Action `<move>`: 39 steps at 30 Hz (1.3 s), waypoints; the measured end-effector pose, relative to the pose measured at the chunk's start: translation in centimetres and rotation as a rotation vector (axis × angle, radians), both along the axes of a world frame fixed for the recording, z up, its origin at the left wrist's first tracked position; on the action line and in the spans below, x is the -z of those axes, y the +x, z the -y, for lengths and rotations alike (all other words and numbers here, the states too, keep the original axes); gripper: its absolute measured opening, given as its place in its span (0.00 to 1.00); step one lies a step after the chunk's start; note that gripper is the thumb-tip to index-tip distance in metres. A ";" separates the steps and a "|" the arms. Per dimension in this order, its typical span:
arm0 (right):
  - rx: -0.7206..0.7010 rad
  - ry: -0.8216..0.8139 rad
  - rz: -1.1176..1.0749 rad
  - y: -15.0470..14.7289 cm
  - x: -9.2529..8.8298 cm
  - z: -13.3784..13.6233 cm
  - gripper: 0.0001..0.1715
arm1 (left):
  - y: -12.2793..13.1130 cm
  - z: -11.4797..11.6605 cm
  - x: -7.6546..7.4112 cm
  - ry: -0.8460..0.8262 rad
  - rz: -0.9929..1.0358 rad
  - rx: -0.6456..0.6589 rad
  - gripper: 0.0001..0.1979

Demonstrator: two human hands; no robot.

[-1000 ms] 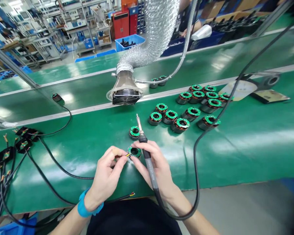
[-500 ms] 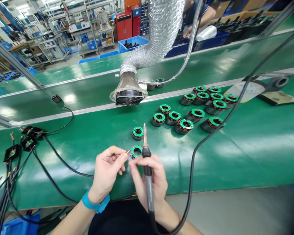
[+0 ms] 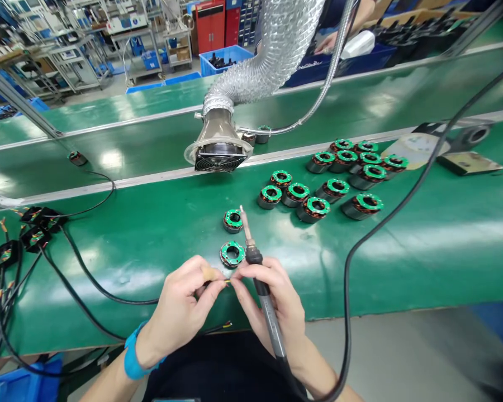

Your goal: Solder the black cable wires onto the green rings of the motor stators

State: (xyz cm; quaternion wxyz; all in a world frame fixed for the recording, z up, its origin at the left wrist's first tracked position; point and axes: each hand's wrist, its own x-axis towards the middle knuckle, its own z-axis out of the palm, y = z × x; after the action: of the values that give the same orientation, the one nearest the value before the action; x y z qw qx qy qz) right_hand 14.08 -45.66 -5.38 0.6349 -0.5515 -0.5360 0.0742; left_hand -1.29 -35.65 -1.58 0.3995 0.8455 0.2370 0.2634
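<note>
My left hand [image 3: 183,304] is closed in a pinch on a thin cable end with coloured wires [image 3: 223,282], near the table's front edge. My right hand [image 3: 271,304] is wrapped round a soldering iron [image 3: 260,279], its tip pointing away from me, while its finger and thumb also touch the wire tips. A round stator with a green ring board [image 3: 232,253] lies on the green table just beyond my fingers. A second such stator [image 3: 233,220] sits a little farther back beside the iron's tip.
Several more green-topped stators [image 3: 318,192] cluster at the right. A fume extractor hood [image 3: 217,151] on a silver flexible duct hangs above the table's middle. Black cables with connectors [image 3: 29,234] lie at the left. The iron's black cord [image 3: 360,240] loops across the right. A co-worker's arm shows at the far top.
My hands have drawn back towards me from the near stator, with the wire end still pinched. The soldering iron has tilted so its tip leans left again.
</note>
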 end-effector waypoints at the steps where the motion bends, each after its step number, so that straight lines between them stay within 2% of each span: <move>1: -0.029 -0.023 -0.003 0.1 0.2 0.3 0.19 | -0.2 0.0 0.0 0.010 -0.021 0.030 0.05; 4: -0.077 -0.060 -0.008 0.1 0.8 0.9 0.19 | -0.6 -0.3 -0.3 -0.062 -0.085 0.090 0.07; 10: -0.129 -0.043 -0.012 0.1 0.9 0.9 0.19 | -0.2 -0.7 -0.6 -0.383 -0.233 0.163 0.10; 12: -0.053 -0.032 -0.010 0.4 0.9 0.6 0.18 | -0.1 -0.9 -0.5 -0.430 -0.217 0.086 0.09; 15: 0.178 -0.073 0.041 0.9 1.3 -0.2 0.16 | -0.1 -1.4 -0.5 -0.512 -0.121 -0.108 0.09; 17: 0.287 -0.136 0.130 0.9 1.8 -0.9 0.19 | 0.0 -1.7 -0.4 -0.558 -0.056 -0.211 0.11; 20: 0.355 -0.226 0.264 0.5 2.6 -2.1 0.23 | 0.3 -2.0 0.0 -0.581 0.009 -0.296 0.12; 22: 0.357 -0.257 0.298 0.2 2.8 -2.8 0.22 | 0.6 -2.0 0.3 -0.585 0.041 -0.326 0.11; 25: 0.227 -0.235 0.233 0.5 2.7 -3.2 0.19 | 0.6 -2.0 0.5 -0.585 0.068 -0.347 0.11; 28: -0.094 -0.211 0.135 1.4 2.5 -2.8 0.24 | 0.4 -2.2 0.5 -0.569 0.067 -0.334 0.09; 30: -0.231 -0.234 0.129 1.8 2.5 -2.4 0.28 | 0.2 -2.3 0.5 -0.549 0.057 -0.297 0.09; 31: -0.231 -0.251 0.143 1.9 2.6 -2.3 0.29 | 0.2 -2.4 0.4 -0.534 0.049 -0.273 0.09; 35: -0.079 -0.259 0.136 1.5 3.0 -2.2 0.31 | 0.3 -2.5 0.4 -0.401 -0.001 -0.190 0.09; 37: -0.117 -0.243 0.086 1.3 3.1 -2.4 0.27 | 0.4 -2.4 0.5 -0.335 -0.019 -0.163 0.08; 39: -0.218 -0.238 0.050 1.4 3.0 -2.7 0.26 | 0.5 -2.3 0.7 -0.296 -0.041 -0.134 0.08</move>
State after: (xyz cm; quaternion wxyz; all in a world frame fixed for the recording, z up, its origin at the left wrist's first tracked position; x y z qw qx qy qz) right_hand 15.44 -43.00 -8.39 0.5397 -0.5630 -0.5959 0.1917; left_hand -0.77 -33.37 -2.24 0.4965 0.7648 0.3372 0.2344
